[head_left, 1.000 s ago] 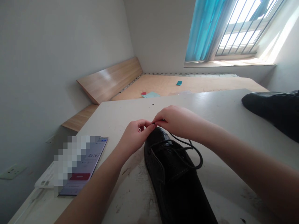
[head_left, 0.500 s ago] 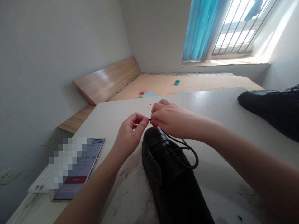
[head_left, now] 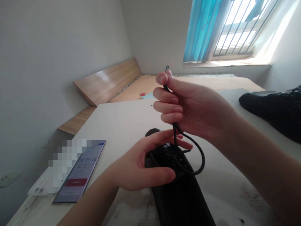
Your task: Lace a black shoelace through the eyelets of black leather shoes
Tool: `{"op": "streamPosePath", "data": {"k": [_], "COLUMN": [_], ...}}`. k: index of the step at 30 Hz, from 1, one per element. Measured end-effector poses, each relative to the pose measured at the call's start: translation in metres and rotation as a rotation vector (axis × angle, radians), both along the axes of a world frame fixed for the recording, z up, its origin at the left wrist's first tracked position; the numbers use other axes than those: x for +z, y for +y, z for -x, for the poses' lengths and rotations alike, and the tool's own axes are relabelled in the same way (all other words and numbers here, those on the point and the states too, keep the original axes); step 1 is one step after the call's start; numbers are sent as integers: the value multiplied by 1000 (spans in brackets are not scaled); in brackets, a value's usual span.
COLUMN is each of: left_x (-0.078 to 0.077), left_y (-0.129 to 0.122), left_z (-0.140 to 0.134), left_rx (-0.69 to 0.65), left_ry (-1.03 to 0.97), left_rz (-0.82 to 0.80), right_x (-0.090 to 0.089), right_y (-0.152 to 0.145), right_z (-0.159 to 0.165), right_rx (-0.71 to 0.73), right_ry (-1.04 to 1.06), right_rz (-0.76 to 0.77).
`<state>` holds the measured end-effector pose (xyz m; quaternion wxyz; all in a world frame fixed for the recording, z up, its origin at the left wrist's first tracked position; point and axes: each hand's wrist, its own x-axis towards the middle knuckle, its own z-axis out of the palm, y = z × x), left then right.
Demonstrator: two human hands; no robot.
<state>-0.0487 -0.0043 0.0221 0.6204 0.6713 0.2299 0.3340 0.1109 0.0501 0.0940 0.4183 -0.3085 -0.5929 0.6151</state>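
A black leather lace-up shoe [head_left: 181,194] lies on the white table with its toe pointing away from me. My right hand [head_left: 174,100] is raised above the toe, closed around the black shoelace [head_left: 204,160]. The lace tips stick up between thumb and forefinger, and below the fist the lace hangs in a loop to the eyelets. My left hand [head_left: 143,163] lies across the front of the shoe, thumb and fingers spread wide. Its fingers reach behind the lace near the eyelets and partly cover the toe and laces; nothing is gripped in it.
To the left lies a phone [head_left: 81,172] showing a timer, beside a white object [head_left: 39,185] that is partly blurred out. A second black shoe [head_left: 272,110] stands at the right. Behind the white table [head_left: 122,119] is a bed [head_left: 211,82] with a wooden headboard [head_left: 110,78].
My right hand has risen from the toe and turned, pulling the lace upward. My left hand has let go of the lace end, come back and spread over the shoe.
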Motion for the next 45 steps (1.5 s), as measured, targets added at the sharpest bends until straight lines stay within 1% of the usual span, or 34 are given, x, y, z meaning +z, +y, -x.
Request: {"op": "streamPosePath", "data": {"k": [2, 4, 8, 10, 12, 14, 16, 18, 19, 21, 22, 23, 24, 25, 26, 27, 28, 29, 31, 33, 35, 37, 39, 41, 45], "left_x": [3, 4, 1, -2, -2, 1, 6, 10, 12, 12, 12, 11, 10, 9, 8, 7, 6, 4, 1, -3, -7, -11, -13, -14, -10], "left_y": [1, 3, 5, 6, 5, 4, 4, 5, 6, 7, 8, 9, 10, 10, 11, 11, 12, 12, 12, 12, 12, 11, 11, 11, 12], "left_z": [2, 5, 5, 3, 2, 2, 4, 5, 5, 5, 4, 4, 4, 3, 3, 3, 4, 4, 4, 2, -2, -6, -9, -10, -8], "left_rx": [-70, -79, 49, 43, -26, -66, -41, 36, 85, 190, 239, 282, 315, 336, 346, 344, 333, 315, 270, 233, 221, 227, 234, 233, 257], "left_ry": [-49, -50, -95, -141, -208, -272, -291, -296, -298, -306, -304, -299, -294, -288, -285, -286, -288, -287, -264, -180, -30, 148, 273, 335, 424], "left_rz": [36, 59, 51, 93, 176, 239, 270, 297, 299, 271, 246, 221, 202, 190, 182, 175, 167, 158, 125, 97, 67, 30, -30, -81, -152], "right_x": [-1, 0, 5, 7, 5, 1, -5, -8, -8, -6, -5, -3, -1, 0, 1, 2, 2, 2, 4, 6, 10, 15, 19, 23, 25], "right_y": [1, 4, 4, -1, -6, -10, -10, -7, -5, -2, -1, 0, 2, 3, 5, 6, 8, 10, 13, 15, 13, 8, 0, -9, -27], "right_z": [1, -1, -5, -3, 0, 3, 4, 0, -3, -9, -12, -15, -17, -18, -20, -22, -23, -25, -29, -33, -34, -34, -31, -29, -23], "right_rx": [-78, -143, -258, -280, -236, -182, -197, -286, -327, -378, -389, -386, -364, -317, -245, -152, -66, 1, 72, 113, 169, 220, 265, 302, 386], "right_ry": [-18, -22, -40, -5, 66, 88, 45, -60, -156, -462, -649, -827, -965, -1046, -1062, -1020, -920, -777, -469, -220, -79, 3, 64, 115, 164], "right_rz": [-26, -51, -92, -92, -130, -264, -467, -683, -791, -997, -1067, -1096, -1082, -1034, -957, -865, -763, -655, -444, -268, -154, -83, -47, -32, -87]}}
